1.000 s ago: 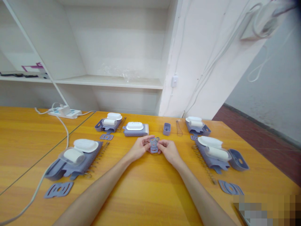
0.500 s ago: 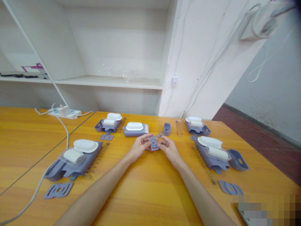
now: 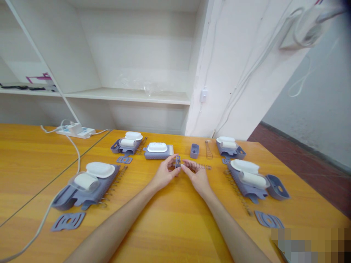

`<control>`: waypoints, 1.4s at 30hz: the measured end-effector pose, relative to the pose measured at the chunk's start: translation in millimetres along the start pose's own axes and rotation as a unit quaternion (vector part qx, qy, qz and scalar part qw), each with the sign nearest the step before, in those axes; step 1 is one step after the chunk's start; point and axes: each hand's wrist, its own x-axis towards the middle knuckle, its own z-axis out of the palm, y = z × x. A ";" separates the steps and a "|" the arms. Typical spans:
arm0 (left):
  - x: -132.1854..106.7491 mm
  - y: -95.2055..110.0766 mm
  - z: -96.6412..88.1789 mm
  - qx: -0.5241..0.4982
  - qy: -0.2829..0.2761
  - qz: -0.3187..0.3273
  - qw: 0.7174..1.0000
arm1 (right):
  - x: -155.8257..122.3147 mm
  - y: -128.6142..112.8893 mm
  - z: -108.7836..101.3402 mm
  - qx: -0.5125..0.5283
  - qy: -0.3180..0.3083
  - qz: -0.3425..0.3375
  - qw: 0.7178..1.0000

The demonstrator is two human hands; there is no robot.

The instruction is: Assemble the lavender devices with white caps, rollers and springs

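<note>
Above the middle of the wooden table, my left hand (image 3: 164, 173) pinches a small grey slotted plate (image 3: 178, 161), now seen nearly edge-on. My right hand (image 3: 197, 177) is closed on a metal coil spring (image 3: 199, 166), whose far end sticks out to the right past the fingers. The spring's near end meets the plate between the two hands; the fingers hide how they join. Just beyond the hands lie a grey perforated case with a white lid (image 3: 157, 147) and a small grey cup-like box (image 3: 194, 150).
A second spring (image 3: 208, 150) lies right of the box. Sets of grey cases with white rolls stand on both sides, the near left roll (image 3: 85, 181) and near right roll (image 3: 253, 179) closest. Loose slotted plates (image 3: 68, 221) lie nearby. A power strip (image 3: 76, 130) trails a white cable at left.
The plate has turned from facing me to nearly edge-on. The spring has swung from pointing away to pointing right, past my right hand.
</note>
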 end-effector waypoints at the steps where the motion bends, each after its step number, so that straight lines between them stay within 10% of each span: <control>1: 0.0 0.5 0.2 -0.011 -0.003 -0.001 1.000 | -0.1 -1.2 0.4 0.007 -0.002 0.004 1.000; 11: 5.1 1.1 1.1 -0.015 0.147 0.014 0.989 | -5.9 -8.8 3.9 -0.064 0.036 0.016 0.997; 16: 3.8 -0.3 -0.7 0.116 0.277 0.107 0.948 | -6.6 -9.5 -1.1 -0.110 0.151 -0.064 0.980; 19: 1.2 5.2 -3.4 0.192 0.300 0.158 0.921 | -8.4 -11.4 -1.7 -0.207 0.066 -0.114 0.969; 28: 0.7 9.2 -4.0 0.242 0.263 0.205 0.911 | -16.4 -5.7 6.3 -0.264 -0.126 -0.058 0.955; 34: -3.6 12.4 6.9 0.326 0.239 0.217 0.889 | -7.2 -3.0 -1.0 -0.176 0.078 -0.042 0.980; 42: 1.5 15.2 30.9 0.497 0.001 0.188 0.847 | 1.6 -0.1 -11.3 -0.060 0.244 -0.010 0.968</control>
